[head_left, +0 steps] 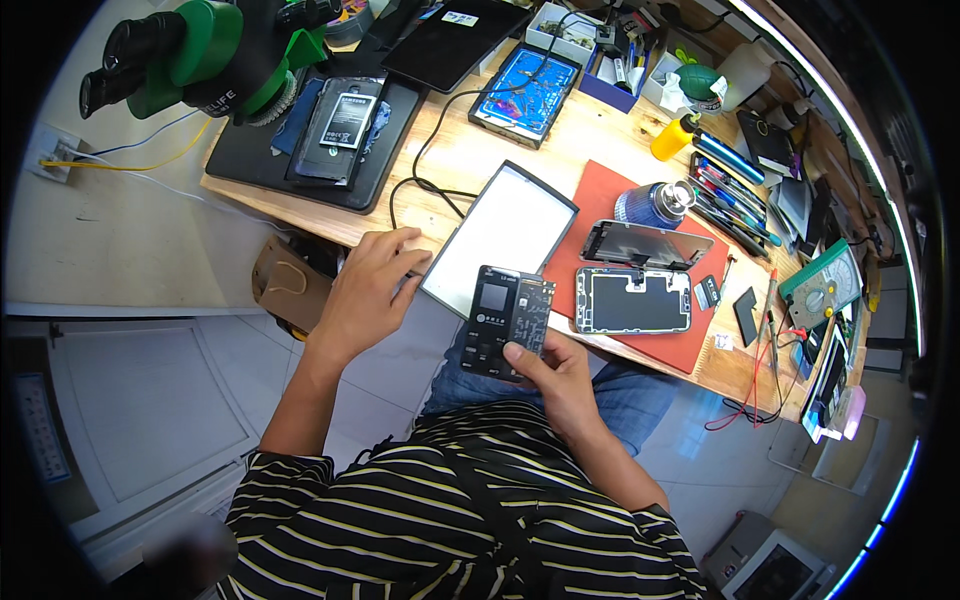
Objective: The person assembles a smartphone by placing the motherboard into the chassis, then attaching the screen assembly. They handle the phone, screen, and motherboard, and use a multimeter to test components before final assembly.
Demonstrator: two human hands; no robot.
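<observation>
In my right hand (555,380) is a flat black circuit board (492,325) with a small square screen and several round buttons, pinched under my thumb above my lap. My left hand (375,285) lies at the table's front edge with its fingers apart, holding nothing. Close to its fingertips is a shallow black-rimmed tray (505,220) with a white inside, partly covered by the board. To the right, an opened phone (634,301) lies on a red-brown mat (590,215), its lifted screen (645,243) leaning upright behind it.
A green and black microscope (215,60) stands at the far left, near a phone (340,125) on a black pad. On the mat is a metal-topped dispenser bottle (655,203). Farther right are a pen-like tool tray (727,205) and a green multimeter (822,283) with leads.
</observation>
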